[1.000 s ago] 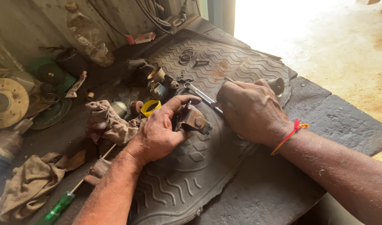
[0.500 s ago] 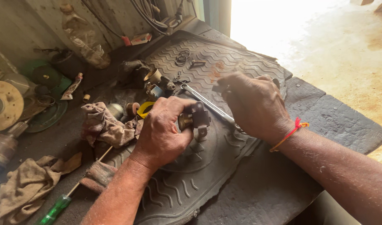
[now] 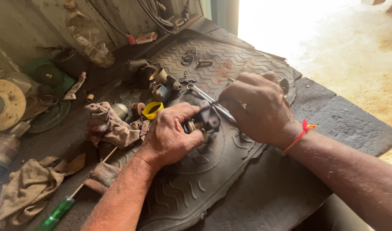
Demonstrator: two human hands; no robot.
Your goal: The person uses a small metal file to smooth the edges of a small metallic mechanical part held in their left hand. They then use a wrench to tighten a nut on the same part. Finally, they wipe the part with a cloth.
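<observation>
Head view: my left hand (image 3: 170,134) grips a small dark metal part (image 3: 203,119) over the rubber mat (image 3: 213,179). My right hand (image 3: 258,107) is closed around a wrench (image 3: 204,95).

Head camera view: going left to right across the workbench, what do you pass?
Tan metal disc → green-handled screwdriver → crumpled rag → left hand holding a dark metal part → right hand → red wrist string.
</observation>
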